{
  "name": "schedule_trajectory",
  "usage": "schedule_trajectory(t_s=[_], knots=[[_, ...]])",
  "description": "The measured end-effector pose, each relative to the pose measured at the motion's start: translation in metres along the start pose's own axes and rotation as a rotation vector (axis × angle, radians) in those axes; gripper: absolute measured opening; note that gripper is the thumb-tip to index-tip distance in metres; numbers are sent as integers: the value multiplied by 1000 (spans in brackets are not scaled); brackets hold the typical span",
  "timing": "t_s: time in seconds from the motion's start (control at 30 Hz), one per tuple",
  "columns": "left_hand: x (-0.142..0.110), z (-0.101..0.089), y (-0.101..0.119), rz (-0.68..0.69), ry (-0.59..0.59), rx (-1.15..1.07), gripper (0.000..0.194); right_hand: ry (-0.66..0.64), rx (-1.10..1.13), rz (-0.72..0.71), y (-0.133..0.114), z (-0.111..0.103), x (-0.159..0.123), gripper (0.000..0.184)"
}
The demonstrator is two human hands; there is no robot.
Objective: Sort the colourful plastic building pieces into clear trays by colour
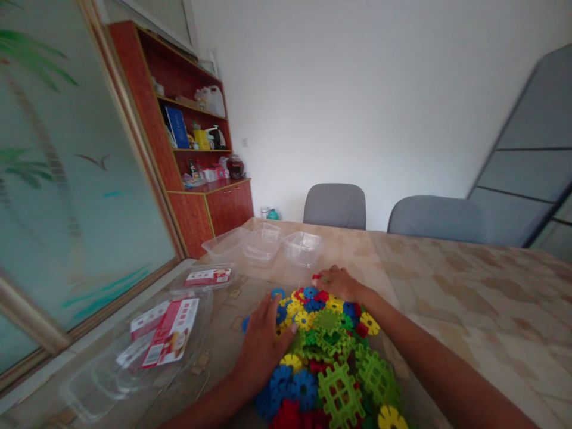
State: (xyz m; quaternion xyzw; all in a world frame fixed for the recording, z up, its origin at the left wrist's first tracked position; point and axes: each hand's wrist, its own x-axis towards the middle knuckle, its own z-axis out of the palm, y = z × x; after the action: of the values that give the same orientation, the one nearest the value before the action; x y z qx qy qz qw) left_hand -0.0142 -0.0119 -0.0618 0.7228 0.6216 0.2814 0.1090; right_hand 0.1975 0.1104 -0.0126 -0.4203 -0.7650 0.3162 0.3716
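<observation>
A heap of plastic snowflake building pieces point(304, 387) in blue, yellow, red and green lies on the table before me. Larger green square lattice pieces point(340, 393) are mixed into its near and right parts. My left hand point(263, 336) lies along the left side of the heap, fingers stretched forward and thumb apart over the pieces. At the far edge, my right hand point(338, 283) has curled fingers, with a small red plastic piece point(316, 277) at the fingertips. A bit of green shows beside those fingers; its shape cannot be made out.
Clear plastic tubs point(302, 248) stand beyond the heap. Clear lids with printed labels point(170, 333) lie on the left of the table point(447, 298). Two grey chairs point(335, 205) are at the far side. A reddish wooden cabinet point(192, 119) stands at the back left.
</observation>
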Motion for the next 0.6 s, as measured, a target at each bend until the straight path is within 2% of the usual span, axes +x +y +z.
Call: schedule_trajectory(t_s=[0.13,0.23,0.37,0.5,0.6], knots=[[9,13,19,38,-2,-128,60,-199,2,77,-6,1,-3,24],[11,16,27,45,10,-251,62,-304,51,97,-10,-4,-13,40],[14,14,31,11,3,-411,65,-376,131,95,-20,-3,-29,56],[13,12,34,46,-104,-668,63,-424,188,47,-39,3,-52,49],[6,5,40,159,-207,-857,62,-428,196,-33,-61,-3,-80,37]])
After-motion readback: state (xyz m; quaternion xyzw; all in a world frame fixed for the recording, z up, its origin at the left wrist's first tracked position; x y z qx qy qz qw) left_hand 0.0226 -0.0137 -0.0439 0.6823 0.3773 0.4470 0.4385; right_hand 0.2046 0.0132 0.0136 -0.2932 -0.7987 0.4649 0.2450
